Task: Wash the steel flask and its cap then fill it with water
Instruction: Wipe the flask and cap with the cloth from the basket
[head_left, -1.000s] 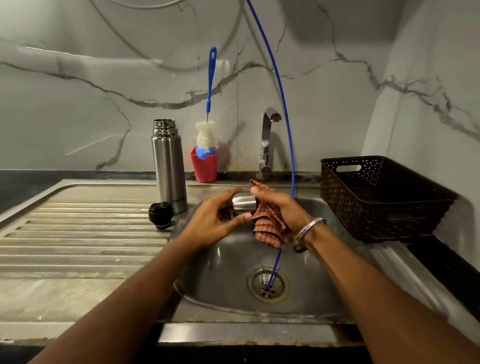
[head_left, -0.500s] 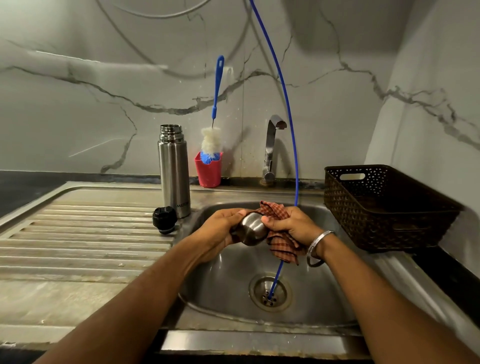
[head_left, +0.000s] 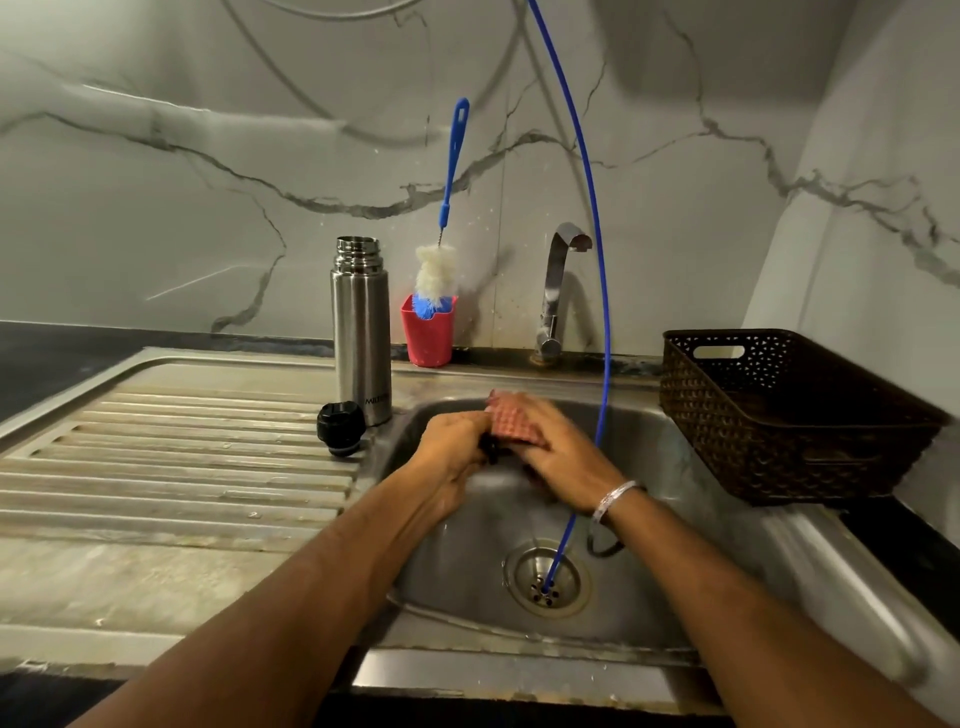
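Observation:
The open steel flask (head_left: 362, 332) stands upright on the drainboard at the sink's left rim. A black stopper (head_left: 341, 428) lies just in front of it. Over the sink basin (head_left: 467, 582), my left hand (head_left: 453, 457) grips the steel cap, which is almost wholly hidden between my hands. My right hand (head_left: 561, 457) presses a red checked cloth (head_left: 511, 423) against the cap. Both hands are blurred.
A tap (head_left: 558, 291) rises behind the basin and no water shows. A thin blue hose (head_left: 602, 322) drops into the drain (head_left: 545, 577). A red cup (head_left: 427, 332) holds a bottle brush (head_left: 448, 208). A dark woven basket (head_left: 779, 415) sits to the right. The ribbed drainboard (head_left: 171, 457) lies left.
My hands have closed together around the cap, which was in plain view half a second ago. The cloth has shifted onto the top of it. The view has tilted slightly.

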